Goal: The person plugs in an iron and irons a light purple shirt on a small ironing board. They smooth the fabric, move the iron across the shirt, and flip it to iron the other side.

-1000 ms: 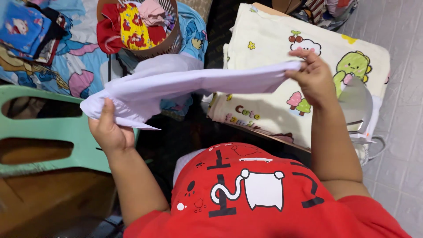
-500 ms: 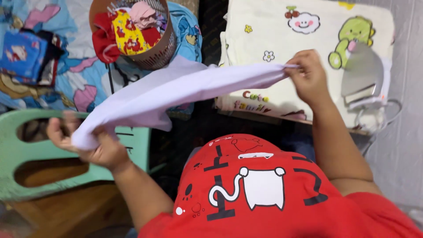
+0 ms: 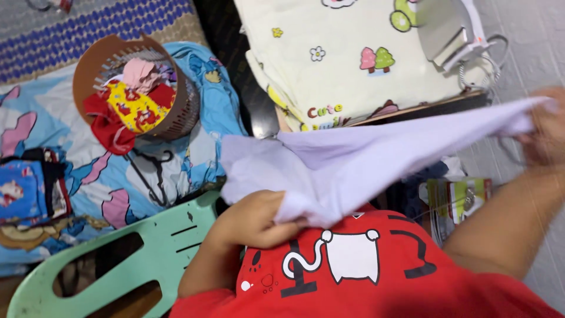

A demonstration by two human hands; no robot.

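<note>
Closest to the camera is the person's red shirt with a black and white cartoon print, filling the bottom of the view. Just above it the left hand is closed in a fist around one end of a pale lilac cloth, held close to the chest. The cloth stretches up and to the right in a long band, bunched near the left hand and narrowing toward the right hand, which is blurred at the picture's edge but pinches the cloth's far end between fingers and thumb. The cloth hangs in the air between the two hands, touching nothing else that can be seen. Left of the person stands a light green plastic chair, its back slotted. Under the right forearm a small green and white package lies on the floor. Farther off to the left is a blue cartoon blanket carrying a brown round basket stuffed with red, yellow and pink clothes. Farthest, at the top, a cream patterned blanket covers a low board, with an iron and its coiled cord near its right end.
</note>
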